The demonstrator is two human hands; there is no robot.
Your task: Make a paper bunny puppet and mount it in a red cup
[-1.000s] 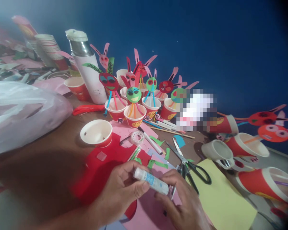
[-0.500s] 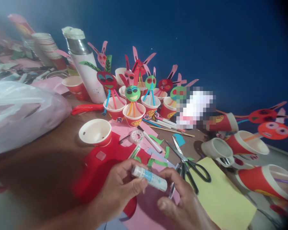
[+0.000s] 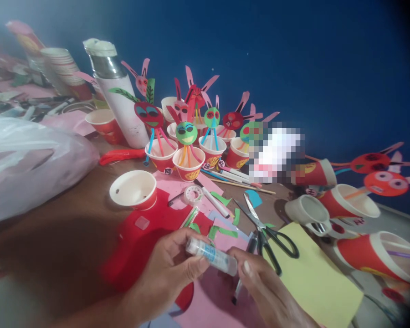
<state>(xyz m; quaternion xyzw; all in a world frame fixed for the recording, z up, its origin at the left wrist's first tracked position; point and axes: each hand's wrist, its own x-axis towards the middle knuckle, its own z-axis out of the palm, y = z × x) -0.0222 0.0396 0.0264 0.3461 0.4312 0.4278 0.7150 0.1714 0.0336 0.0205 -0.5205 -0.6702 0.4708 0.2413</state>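
Note:
My left hand point(image 3: 177, 264) is closed round the white, blue-printed glue stick point(image 3: 212, 256), thumb on the near side. The fingers of my right hand point(image 3: 259, 282) are closed at the glue stick's right end. A marker-like pen point(image 3: 238, 290) shows under the right hand, partly covered. Pink paper point(image 3: 215, 303) and red paper point(image 3: 133, 246) lie beneath the hands. Just right of the glue stick rest black-handled scissors point(image 3: 264, 230), overlapping a yellow sheet point(image 3: 314, 278). Green paper scraps point(image 3: 225, 231) and a roll of tape point(image 3: 193, 194) lie beyond the hands.
Paper cups with rabbit-like paper heads point(image 3: 189, 166) stand at the back; more cups point(image 3: 350, 207) tilt at the right near a white mug point(image 3: 307, 214). An undecorated cup point(image 3: 133, 189) stands left of the tape. A plastic bag point(image 3: 34, 168) and a white flask point(image 3: 123, 109) occupy the left.
My right hand's thumb and fingers have closed in on the glue stick's right end. My left hand keeps hold of the glue stick. The view has shifted slightly.

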